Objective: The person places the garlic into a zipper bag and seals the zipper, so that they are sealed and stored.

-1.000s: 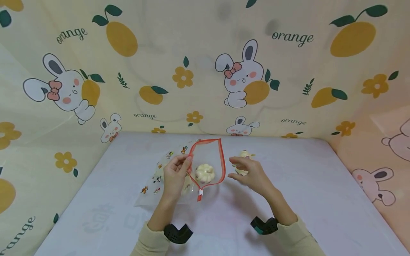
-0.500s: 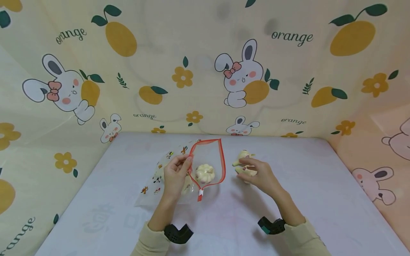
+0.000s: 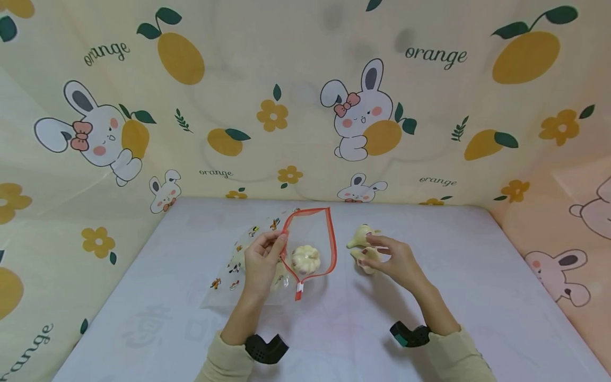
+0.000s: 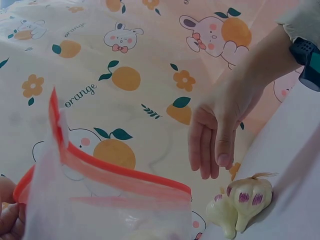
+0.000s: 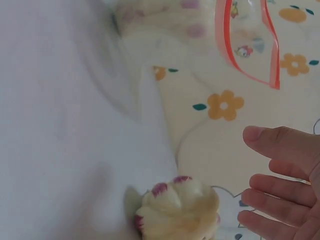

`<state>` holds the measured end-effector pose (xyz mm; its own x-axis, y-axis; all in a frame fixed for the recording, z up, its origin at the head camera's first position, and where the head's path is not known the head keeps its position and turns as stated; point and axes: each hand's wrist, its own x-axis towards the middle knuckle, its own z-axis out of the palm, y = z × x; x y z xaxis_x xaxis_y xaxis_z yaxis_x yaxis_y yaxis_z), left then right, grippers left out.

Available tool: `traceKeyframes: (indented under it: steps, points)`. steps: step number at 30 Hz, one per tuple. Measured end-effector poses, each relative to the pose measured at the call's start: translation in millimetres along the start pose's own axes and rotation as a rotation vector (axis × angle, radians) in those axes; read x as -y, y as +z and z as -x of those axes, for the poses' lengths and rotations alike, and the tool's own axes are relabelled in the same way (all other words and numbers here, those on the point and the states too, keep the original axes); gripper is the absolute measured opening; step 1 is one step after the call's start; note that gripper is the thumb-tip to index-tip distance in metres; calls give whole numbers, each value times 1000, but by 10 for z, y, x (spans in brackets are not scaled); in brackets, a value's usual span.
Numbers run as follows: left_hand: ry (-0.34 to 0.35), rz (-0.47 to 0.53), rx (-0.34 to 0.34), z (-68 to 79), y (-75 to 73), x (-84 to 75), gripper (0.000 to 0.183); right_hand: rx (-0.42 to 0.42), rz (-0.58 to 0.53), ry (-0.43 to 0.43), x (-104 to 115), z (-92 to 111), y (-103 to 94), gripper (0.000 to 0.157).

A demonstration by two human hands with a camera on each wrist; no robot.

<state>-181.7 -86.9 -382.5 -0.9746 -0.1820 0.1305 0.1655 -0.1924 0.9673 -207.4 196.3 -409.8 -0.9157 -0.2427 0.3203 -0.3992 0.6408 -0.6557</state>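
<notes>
Here's the clear zip bag (image 3: pixel 332 239), up over the white table (image 3: pixel 176 286), its red-edged mouth spread, a pale garlic bulb (image 3: pixel 305 259) showing inside. The left hand (image 3: pixel 260 262) pinches that red edge between thumb and fingers. Over to the bag's right, two more bulbs lie close together on the table, the farther one (image 3: pixel 360 236) and the nearer one (image 3: pixel 366 261), purple patches showing. Above them hangs the right hand (image 3: pixel 398 260), released, fingers extended, clear of both. Black wrist devices (image 3: pixel 266 349) sit by cream sleeves (image 3: pixel 224 361); behind, a rabbit-and-orange backdrop (image 3: pixel 305 116).
</notes>
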Motion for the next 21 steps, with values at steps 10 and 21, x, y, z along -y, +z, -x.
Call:
traceKeyframes:
  steps: [10, 21]
  points:
    - [-7, -11, -6, 1, 12, -12, 23, 7, 10, 50, -146, -19, 2, 51]
    - [-7, -24, 0, 6, 12, -10, 24, 21, 17, 99, -252, -20, 30, 54]
